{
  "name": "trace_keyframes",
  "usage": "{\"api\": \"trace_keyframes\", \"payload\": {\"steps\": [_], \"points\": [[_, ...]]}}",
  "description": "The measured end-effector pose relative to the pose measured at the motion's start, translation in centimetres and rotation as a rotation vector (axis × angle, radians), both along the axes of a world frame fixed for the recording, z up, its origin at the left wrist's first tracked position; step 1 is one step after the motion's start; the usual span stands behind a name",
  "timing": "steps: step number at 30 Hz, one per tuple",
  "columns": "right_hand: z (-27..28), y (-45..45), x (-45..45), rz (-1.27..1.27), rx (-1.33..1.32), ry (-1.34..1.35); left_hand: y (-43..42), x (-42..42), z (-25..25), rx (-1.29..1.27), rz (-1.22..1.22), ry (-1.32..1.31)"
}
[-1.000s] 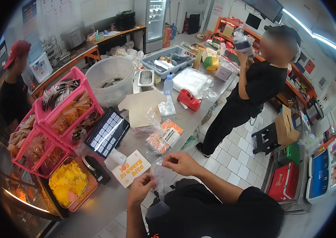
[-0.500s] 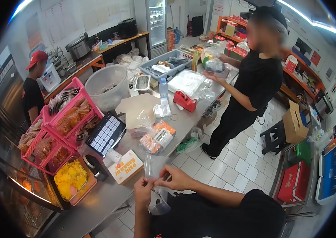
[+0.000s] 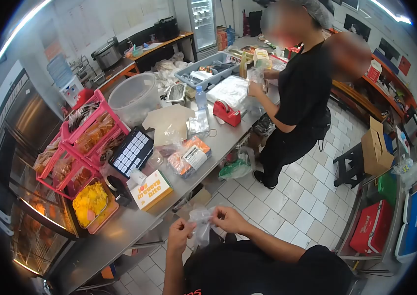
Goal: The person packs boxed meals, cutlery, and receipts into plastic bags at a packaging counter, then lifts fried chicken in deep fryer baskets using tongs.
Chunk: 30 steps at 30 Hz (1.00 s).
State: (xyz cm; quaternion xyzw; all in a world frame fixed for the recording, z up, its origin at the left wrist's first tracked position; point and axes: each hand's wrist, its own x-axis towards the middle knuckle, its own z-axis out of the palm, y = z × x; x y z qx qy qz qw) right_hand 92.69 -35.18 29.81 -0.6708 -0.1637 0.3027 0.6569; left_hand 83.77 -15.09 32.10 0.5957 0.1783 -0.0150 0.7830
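Note:
A clear plastic bag (image 3: pixel 201 227) hangs between my two hands, in front of my body and off the counter's edge. My left hand (image 3: pixel 181 235) pinches its left side. The fingers of my right hand (image 3: pixel 228 220) pinch the opposite side near the top. Beyond them on the counter (image 3: pixel 115 235) lie a white and yellow box (image 3: pixel 150 191) with orange lettering and an orange and white pack (image 3: pixel 189 157) in clear plastic.
Pink baskets (image 3: pixel 95 129) of packets, a tablet (image 3: pixel 131 151), a round plastic tub (image 3: pixel 134 98), a red tape dispenser (image 3: pixel 226 114) and a water bottle (image 3: pixel 200 98) stand on the counter. Another person (image 3: pixel 302 88) stands across the counter's right edge. A yellow food tray (image 3: pixel 90 202) is at left.
My hands have moved apart, and the bag now spreads between them. The person at right has come closer to the counter. The view has shifted, and the person in a red cap is mostly hidden behind the baskets.

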Motion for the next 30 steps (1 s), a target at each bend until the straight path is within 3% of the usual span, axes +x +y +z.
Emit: {"api": "trace_keyframes", "payload": {"steps": [2, 5, 7, 9, 10, 11, 13, 15, 18, 20, 21, 23, 24, 27, 28, 29, 30], "points": [[0.5, -0.8, 0.5, -0.11, -0.16, -0.129, -0.3, 0.5, 0.8, 0.093, 0.027, -0.051], [1.0, -0.1, -0.1, -0.085, -0.093, -0.292, -1.1, 0.6, 0.1, 0.23, -0.084, -0.084], [1.3, 0.2, -0.3, -0.048, -0.094, -0.207, -1.4, 0.3, -0.7, 0.326, -0.137, -0.043], [0.4, -1.2, 1.5, -0.203, -0.353, -0.504, -0.1, -0.1, -0.3, 0.857, 0.016, -0.091], [0.4, -3.2, 3.2, -0.207, -0.397, -0.352, 2.9, -0.9, -1.9, 0.917, 0.078, -0.071], [0.8, -3.8, 3.4, -0.198, -0.404, -0.353, 2.7, -0.9, -1.4, 0.909, 0.084, -0.066], [1.5, -4.4, 3.2, -0.259, -0.41, -0.648, 2.5, -0.7, -0.4, 0.789, 0.198, -0.134], [2.4, -3.8, 3.0, -0.252, -0.374, -0.605, 1.3, 0.3, 0.8, 0.886, 0.229, -0.179], [2.7, -1.1, 1.9, -0.221, -0.334, -0.488, -0.8, 1.3, 0.6, 1.02, 0.167, -0.276], [1.7, 0.7, 0.4, -0.141, -0.161, -0.7, -4.0, 1.8, 1.3, 1.022, -0.102, -0.211], [1.1, -0.5, 1.1, -0.131, -0.162, -0.695, -2.6, 1.2, 0.5, 1.018, -0.097, -0.201], [0.4, -4.1, 4.2, -0.151, -0.47, -0.619, 1.8, 0.3, -1.5, 0.982, 0.169, 0.012], [2.6, -4.6, 4.2, -0.116, -0.5, -0.432, 1.8, 0.3, -0.7, 0.921, 0.21, -0.098], [1.4, -2.3, 2.9, -0.159, -0.341, -0.679, -0.7, 1.2, 1.5, 0.956, 0.058, -0.122], [1.7, -1.4, 2.3, -0.032, -0.276, -0.611, -1.6, 1.8, 1.9, 0.958, 0.059, -0.123], [2.3, -0.3, 1.3, 0.07, -0.209, -0.628, -2.6, 2.3, 2.2, 0.953, 0.062, -0.235], [1.3, -0.7, 2.0, 0.003, -0.215, -0.632, -2.7, 2.7, 2.5, 0.952, 0.064, -0.35]]}}
